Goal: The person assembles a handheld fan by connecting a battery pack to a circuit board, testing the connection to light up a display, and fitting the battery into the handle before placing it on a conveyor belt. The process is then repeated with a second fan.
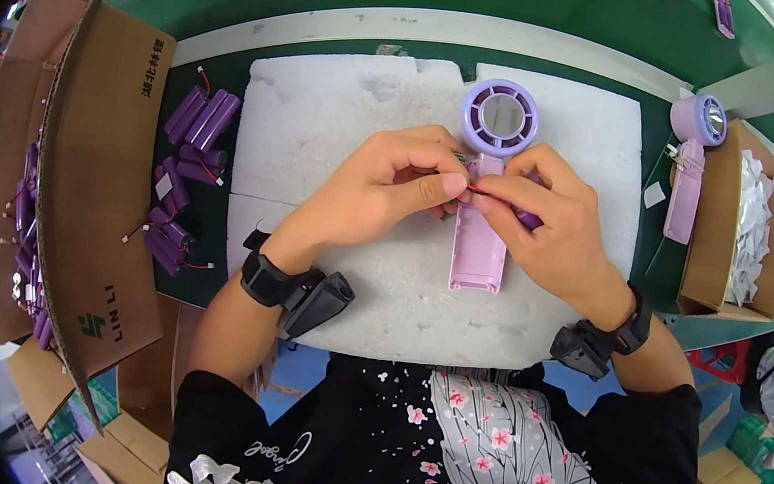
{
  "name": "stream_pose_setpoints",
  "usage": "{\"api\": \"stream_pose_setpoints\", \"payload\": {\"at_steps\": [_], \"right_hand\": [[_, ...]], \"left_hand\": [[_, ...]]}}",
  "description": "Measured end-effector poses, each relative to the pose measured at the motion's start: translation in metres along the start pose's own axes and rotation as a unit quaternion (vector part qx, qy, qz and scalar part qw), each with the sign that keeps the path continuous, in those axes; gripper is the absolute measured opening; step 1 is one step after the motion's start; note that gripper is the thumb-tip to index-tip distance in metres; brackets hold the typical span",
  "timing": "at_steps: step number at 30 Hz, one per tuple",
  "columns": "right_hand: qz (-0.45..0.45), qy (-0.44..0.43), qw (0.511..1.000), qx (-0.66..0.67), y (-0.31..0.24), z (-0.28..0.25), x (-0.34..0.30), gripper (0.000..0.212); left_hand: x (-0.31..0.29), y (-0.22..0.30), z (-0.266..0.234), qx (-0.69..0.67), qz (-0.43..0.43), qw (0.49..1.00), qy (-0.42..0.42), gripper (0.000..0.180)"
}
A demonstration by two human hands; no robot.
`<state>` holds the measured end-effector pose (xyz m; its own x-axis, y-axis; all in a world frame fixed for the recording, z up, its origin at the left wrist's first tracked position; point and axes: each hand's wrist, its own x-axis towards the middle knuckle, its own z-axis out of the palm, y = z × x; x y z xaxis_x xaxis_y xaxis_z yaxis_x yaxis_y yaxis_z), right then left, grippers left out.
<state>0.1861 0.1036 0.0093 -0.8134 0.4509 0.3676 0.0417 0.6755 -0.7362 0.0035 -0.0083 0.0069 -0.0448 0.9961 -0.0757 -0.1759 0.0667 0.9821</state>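
A lilac handheld fan with a round head [500,118] and an open pink handle shell [478,256] lies on a white foam board, head away from me. Above the upper handle, my left hand [381,180] is closed, thumb against fingers, at a small green circuit board [462,159] that mostly hides behind the fingers. My right hand [553,218] pinches a thin red wire [476,189] close to the left thumb. Partly covered by the right fingers is a purple battery pack [529,220]; whether it is gripped or resting there I cannot tell.
Several purple battery packs with wires [202,117] lie left of the foam board [327,111], beside a tall cardboard box [104,177]. On the right are another open fan [687,183] and a carton of white pieces [712,233]. A pale rail [340,27] crosses behind.
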Motion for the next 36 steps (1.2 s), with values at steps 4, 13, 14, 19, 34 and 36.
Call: {"api": "stream_pose_setpoints", "payload": {"at_steps": [4, 13, 14, 19, 34, 36], "right_hand": [[0.002, -0.001, 1.0, 0.028, 0.001, 0.001, 0.003, 0.017], [-0.002, 0.012, 1.0, 0.021, 0.001, -0.003, 0.003, 0.017], [-0.003, 0.009, 1.0, 0.015, 0.001, -0.003, 0.003, 0.017], [-0.015, -0.014, 1.0, -0.009, 0.001, -0.005, 0.002, 0.015], [-0.037, -0.069, 0.995, -0.057, 0.0, -0.005, 0.0, 0.011], [-0.039, -0.068, 0.995, -0.057, -0.001, -0.006, 0.001, 0.011]], "left_hand": [[0.0, 0.0, -0.005, 0.002, -0.01, 1.0, -0.015, 0.013], [0.0, 0.001, -0.01, 0.03, -0.017, 0.999, -0.023, 0.029], [0.0, 0.001, -0.009, 0.029, -0.017, 0.999, -0.024, 0.029], [0.0, 0.008, -0.008, 0.002, -0.062, 0.998, 0.009, 0.033], [-0.002, 0.005, -0.009, 0.017, -0.031, 0.999, 0.015, 0.023], [-0.003, 0.005, -0.009, 0.04, -0.01, 0.999, 0.013, 0.023]]}}
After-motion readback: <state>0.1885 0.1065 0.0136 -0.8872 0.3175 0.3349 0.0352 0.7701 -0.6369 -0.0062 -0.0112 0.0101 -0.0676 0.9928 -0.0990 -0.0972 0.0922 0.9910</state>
